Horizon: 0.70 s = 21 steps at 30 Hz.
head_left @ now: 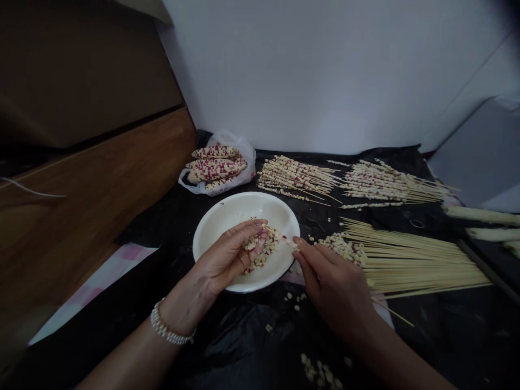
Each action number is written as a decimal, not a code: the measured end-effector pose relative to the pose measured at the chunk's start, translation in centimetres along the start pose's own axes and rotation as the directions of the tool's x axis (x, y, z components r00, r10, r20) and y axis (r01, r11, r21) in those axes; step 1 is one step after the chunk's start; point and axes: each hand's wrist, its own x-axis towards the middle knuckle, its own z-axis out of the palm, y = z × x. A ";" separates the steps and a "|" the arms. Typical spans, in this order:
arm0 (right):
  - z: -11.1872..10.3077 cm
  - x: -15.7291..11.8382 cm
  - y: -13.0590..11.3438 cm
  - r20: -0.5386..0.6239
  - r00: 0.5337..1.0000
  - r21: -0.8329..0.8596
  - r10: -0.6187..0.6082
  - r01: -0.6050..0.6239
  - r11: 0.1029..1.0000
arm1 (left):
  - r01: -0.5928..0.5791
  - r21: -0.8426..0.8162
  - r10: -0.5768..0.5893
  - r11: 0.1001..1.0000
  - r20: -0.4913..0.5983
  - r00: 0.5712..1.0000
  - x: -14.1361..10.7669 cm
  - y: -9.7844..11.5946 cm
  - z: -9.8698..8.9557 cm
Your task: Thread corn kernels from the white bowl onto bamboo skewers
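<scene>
Nearest, loose corn kernels (317, 371) lie scattered on a crumpled black plastic sheet (244, 346) at the bottom of the frame. The left hand (225, 260), with a pearl-like bracelet (170, 326) on its wrist, is curled over a shallow white bowl (247, 208), its grip clenched around a small clump of the kernels. The right hand (333, 281) comes in from the lower right, its grip pinched on a thin bamboo skewer (282, 236). That skewer lies across the bowl's right rim, with its tip at the left hand's fingers (255, 227) and a few kernels threaded along it. More kernels, cream with dark red flecks, form a heap (260, 252) in the bowl.

Just right of the bowl, a pile of kernels (341, 248) rests against the tips of a fanned bundle of bare skewers (418, 265). Stripped cobs (483, 215) lie at the right edge. Farther back, at the center and upper right, two bunches of kernel-laden skewers (296, 176) (390, 184) lie side by side. To their left, red-and-cream speckled corn cobs (215, 165) sit in a white plastic bag (244, 147) against a white wall (325, 70). A wooden panel (81, 206) fills the left side.
</scene>
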 end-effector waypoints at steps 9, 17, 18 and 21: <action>0.0 0.0 0.0 0.000 1.000 -0.006 0.001 -0.001 1.000 | 0.017 -0.040 -0.016 0.999 0.028 0.999 0.5 -0.2 -0.3; 0.1 -0.1 0.0 0.005 1.000 -0.002 -0.004 0.004 1.000 | 0.003 0.025 -0.004 1.000 0.034 0.999 0.6 -0.5 -0.9; 0.1 -0.2 0.0 0.004 1.000 -0.002 -0.004 0.004 1.000 | 0.006 0.028 -0.007 1.000 0.040 0.999 0.6 -0.5 -1.0; 0.2 -0.2 0.0 -0.002 1.000 -0.011 0.000 0.000 1.000 | -0.004 0.035 0.002 0.999 0.055 0.998 0.8 -0.6 -1.1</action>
